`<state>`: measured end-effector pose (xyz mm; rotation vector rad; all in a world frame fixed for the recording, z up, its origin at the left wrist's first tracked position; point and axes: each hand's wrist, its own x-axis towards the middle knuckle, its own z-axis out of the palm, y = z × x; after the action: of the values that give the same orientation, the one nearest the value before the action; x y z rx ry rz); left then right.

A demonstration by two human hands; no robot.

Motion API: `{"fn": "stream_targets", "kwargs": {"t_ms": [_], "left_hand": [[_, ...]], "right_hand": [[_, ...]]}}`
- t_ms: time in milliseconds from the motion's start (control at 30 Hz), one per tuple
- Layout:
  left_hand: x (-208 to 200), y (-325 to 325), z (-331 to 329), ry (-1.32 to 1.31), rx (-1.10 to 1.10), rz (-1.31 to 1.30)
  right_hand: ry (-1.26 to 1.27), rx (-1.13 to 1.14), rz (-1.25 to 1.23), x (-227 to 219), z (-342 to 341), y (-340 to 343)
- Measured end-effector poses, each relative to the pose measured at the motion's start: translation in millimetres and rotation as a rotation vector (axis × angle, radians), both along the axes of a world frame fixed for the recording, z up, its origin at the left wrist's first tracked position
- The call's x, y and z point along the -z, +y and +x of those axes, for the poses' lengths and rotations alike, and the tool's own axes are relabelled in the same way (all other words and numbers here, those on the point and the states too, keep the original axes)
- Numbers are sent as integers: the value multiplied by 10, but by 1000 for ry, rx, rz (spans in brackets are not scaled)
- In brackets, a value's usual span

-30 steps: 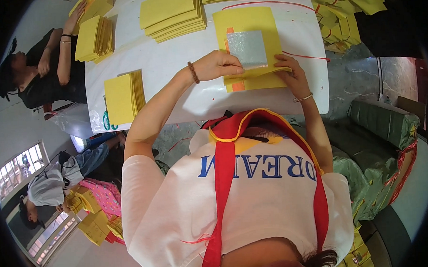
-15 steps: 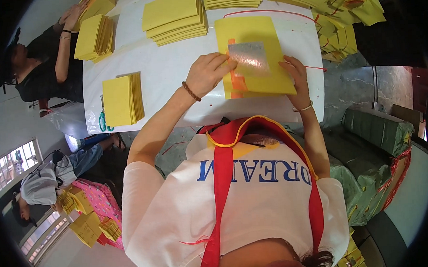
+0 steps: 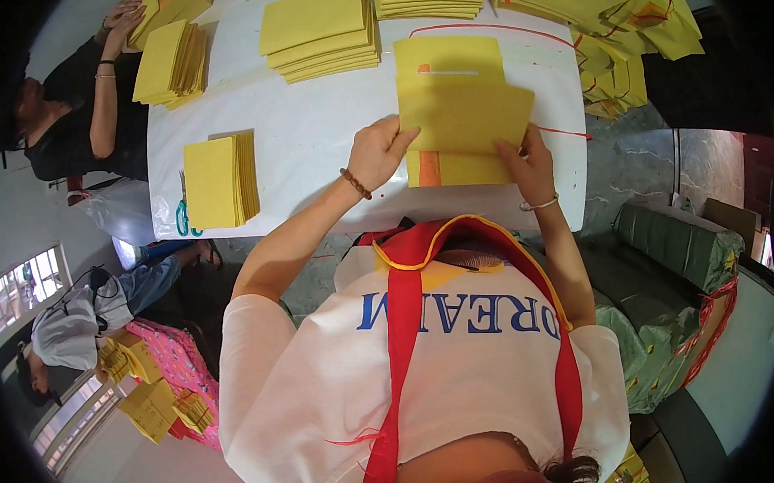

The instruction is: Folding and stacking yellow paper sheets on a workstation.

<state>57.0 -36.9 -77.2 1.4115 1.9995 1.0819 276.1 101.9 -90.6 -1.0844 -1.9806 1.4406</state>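
In front of me on the white-covered table lies yellow paper point(image 3: 457, 57) with an orange strip point(image 3: 430, 168) near its left side. A yellow flap point(image 3: 464, 117) stands raised across its middle, slightly tilted up at the right. It hides most of the silver patch point(image 3: 463, 71), leaving a thin pale line. I cannot tell whether the flap is a fold or a separate sheet. My left hand point(image 3: 380, 155) pinches the flap's left edge. My right hand point(image 3: 530, 166) is closed on its lower right corner, thumb on top.
Stacks of yellow paper pieces stand on the table point(image 3: 314, 150): one left point(image 3: 220, 181), others along the back point(image 3: 318, 37). Teal-handled scissors point(image 3: 184, 211) lie beside the left stack. A person's arm point(image 3: 105, 107) is at the far left. Green wrapped bundles point(image 3: 672, 246) sit at right.
The yellow flap has come up over the silver patch, which lay in full view before. Both hands have shifted slightly toward me, and the right hand now grips the flap's corner.
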Motion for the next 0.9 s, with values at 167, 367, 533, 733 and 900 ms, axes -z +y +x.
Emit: {"fn": "stream_targets", "kwargs": {"t_ms": [167,367,533,733,900], "left_hand": [[236,97,-42,-442,-183,-138],[324,149,11,-585,-266,-44],[255,174,-5,-563,-231,-65],[259,173,-15,-564,-235,-58],[39,154,-45,-431,-250,-190]], "right_hand": [[-33,25,94,-127,-160,42],[-130,12,160,-20,-150,78],[-117,66,141,-14,-180,59],[-83,97,164,20,-215,54],[-192,66,198,-33,-229,64]]}}
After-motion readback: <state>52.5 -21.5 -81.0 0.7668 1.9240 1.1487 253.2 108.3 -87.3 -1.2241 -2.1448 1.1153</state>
